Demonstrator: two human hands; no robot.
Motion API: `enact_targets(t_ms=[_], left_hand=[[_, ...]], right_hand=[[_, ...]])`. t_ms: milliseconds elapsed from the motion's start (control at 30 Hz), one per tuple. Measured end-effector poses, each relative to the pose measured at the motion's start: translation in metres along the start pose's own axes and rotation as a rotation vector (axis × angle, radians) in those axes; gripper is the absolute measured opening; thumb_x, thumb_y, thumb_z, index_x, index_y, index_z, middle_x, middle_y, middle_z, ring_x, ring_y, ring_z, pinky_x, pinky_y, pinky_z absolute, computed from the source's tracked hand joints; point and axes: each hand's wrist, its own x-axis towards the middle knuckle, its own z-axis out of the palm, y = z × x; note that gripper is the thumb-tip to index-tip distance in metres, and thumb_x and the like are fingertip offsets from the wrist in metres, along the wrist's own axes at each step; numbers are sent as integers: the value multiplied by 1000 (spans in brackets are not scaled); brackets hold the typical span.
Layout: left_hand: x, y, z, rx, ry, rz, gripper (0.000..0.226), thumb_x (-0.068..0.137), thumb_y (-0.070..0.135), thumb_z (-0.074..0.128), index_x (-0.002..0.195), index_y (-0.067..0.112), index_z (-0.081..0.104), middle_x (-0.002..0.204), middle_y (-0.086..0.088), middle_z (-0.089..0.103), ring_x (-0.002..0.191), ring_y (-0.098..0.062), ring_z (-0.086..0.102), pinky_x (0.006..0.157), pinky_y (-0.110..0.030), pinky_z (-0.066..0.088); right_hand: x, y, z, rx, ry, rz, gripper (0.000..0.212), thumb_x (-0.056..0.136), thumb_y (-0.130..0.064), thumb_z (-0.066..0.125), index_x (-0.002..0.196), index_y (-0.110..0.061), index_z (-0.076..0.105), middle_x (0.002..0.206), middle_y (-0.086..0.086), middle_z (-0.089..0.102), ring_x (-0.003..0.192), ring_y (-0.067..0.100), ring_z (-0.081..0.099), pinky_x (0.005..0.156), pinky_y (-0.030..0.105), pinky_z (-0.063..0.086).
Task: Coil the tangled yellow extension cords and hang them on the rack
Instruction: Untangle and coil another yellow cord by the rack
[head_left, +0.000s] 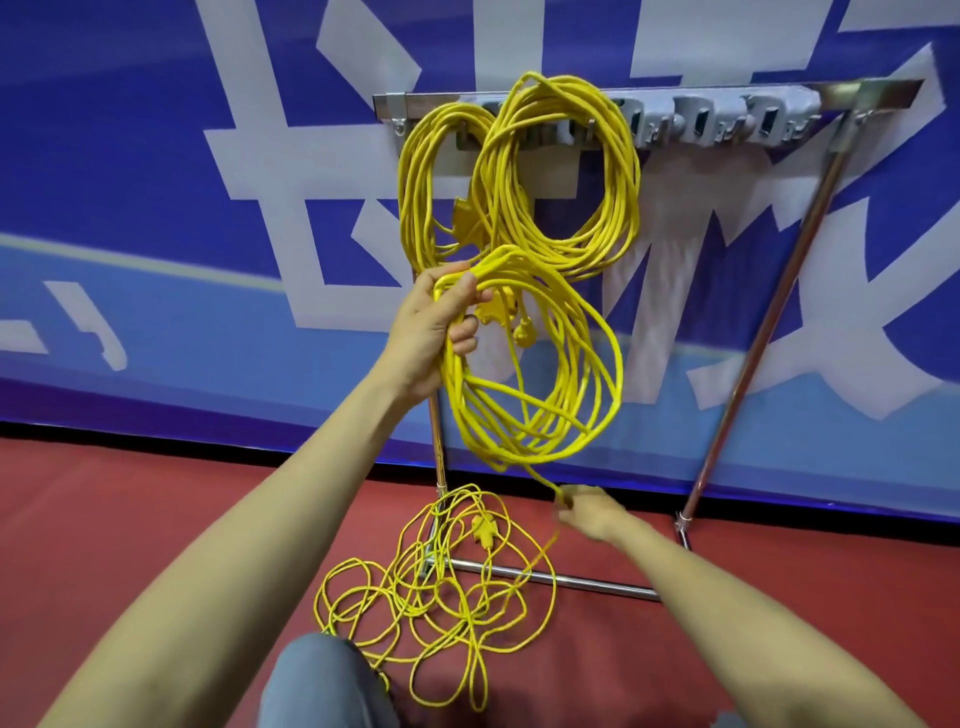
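Two coiled yellow cords hang on the steel rack (862, 96): a narrow coil (421, 197) at the left and a wider coil (618, 187) beside it. My left hand (436, 332) grips the top of a third yellow coil (587, 374) held up in front of the rack, its plug dangling by my fingers. One strand runs down from that coil to my right hand (587, 512), which pinches it low, blurred by motion. Below, the tangled yellow cord (431, 592) lies in loose loops on the floor with a socket block (485, 530) in it.
The rack has grey hooks (727, 122) along its top bar, slanted legs (763, 332) and a floor bar (587, 582) that the tangle lies over. A blue and white banner (156, 208) stands behind. Red floor (130, 519) spreads around; my knee (322, 680) is at bottom centre.
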Motion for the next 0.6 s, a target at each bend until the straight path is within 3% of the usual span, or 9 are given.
enact_targets(t_ms=[67,167,267,433,600], left_hand=[[-3,2,-9,-31,-29,-19,10,100,15,45,110,14,49,78,-5,63,41,-2,35,37,-12,31],[-5,5,-21,-35,-48,-45,11,100,16,44,110,14,48,78,-4,63,40,-2,35,36,-11,31],[-6,4,-30,26,-24,-49,10,99,16,45,109,14,47,79,-5,63,40,-3,34,36,-12,30],[-6,-7,-32,258,30,31,15,97,12,54,108,17,45,82,-6,66,42,-8,37,40,-18,35],[-11,-25,-30,604,59,136,24,96,18,59,112,18,41,70,4,55,45,-8,42,45,-22,38]], right_hand=[[1,23,-11,-14,53,79,7,92,-28,52,89,-23,54,100,4,61,102,23,59,75,27,41],[3,43,-32,49,177,162,24,93,-29,53,73,-19,43,88,6,58,98,28,59,70,29,37],[0,47,-53,165,210,180,34,94,-39,52,67,-19,46,79,5,58,85,25,57,62,29,34],[-13,33,-77,628,-70,360,63,90,-66,37,89,-6,57,82,13,66,56,22,67,54,29,52],[-29,-3,-104,1087,-154,343,45,91,-46,53,79,-3,53,70,14,64,53,29,68,49,35,57]])
